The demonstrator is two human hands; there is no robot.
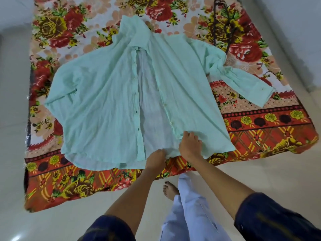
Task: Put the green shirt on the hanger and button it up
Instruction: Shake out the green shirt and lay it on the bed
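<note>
Two hands, left hand [156, 158], right hand [190, 145], on green shirt [97, 101] hem

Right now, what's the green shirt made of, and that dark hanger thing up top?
The green shirt looks like thin, matte woven cloth, maybe cotton: it is crinkled, and the middle panel looks see-through. The hanger looks dark, thin and stiff, perhaps plastic or coated wire; it is too small to tell which.

Pale mint-green button-front cotton shirt [104, 94], unbuttoned, spread flat front-up, collar at its far end. Dark brown hanger [224, 26] lies flat beyond the shirt's right shoulder, apart from it.
</note>
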